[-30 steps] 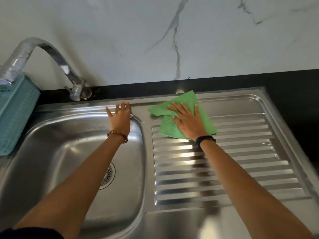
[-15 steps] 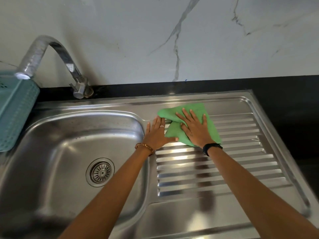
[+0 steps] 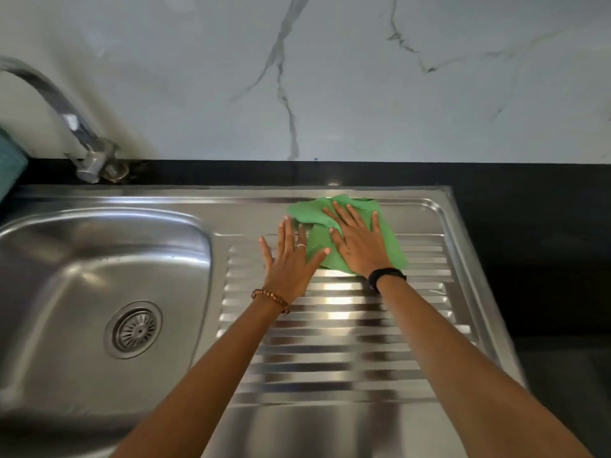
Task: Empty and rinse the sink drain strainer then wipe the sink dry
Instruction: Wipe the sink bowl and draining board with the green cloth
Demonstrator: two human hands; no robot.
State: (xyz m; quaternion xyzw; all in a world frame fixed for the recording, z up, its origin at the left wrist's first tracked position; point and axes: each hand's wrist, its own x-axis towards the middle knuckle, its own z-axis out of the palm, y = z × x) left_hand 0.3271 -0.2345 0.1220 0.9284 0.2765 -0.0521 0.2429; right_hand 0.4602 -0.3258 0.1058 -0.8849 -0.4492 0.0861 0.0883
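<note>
Fingers straight and spread on both sides, nothing clenched: the right hand (image 3: 358, 249) lies flat on the green cloth (image 3: 390, 246), pressing it onto the far end of the ribbed draining board (image 3: 330, 342), while the left hand (image 3: 291, 266) rests flat just beside it, thumb touching the cloth's near edge. This looks like the wipe-dry step, worked on the board and not the basin. The strainer (image 3: 135, 330) sits in its drain in the basin (image 3: 82, 259), well apart to the left, below the tap (image 3: 89, 150). Next move likely calls for firm, even strokes along the ribs, then a pass through the basin
</note>
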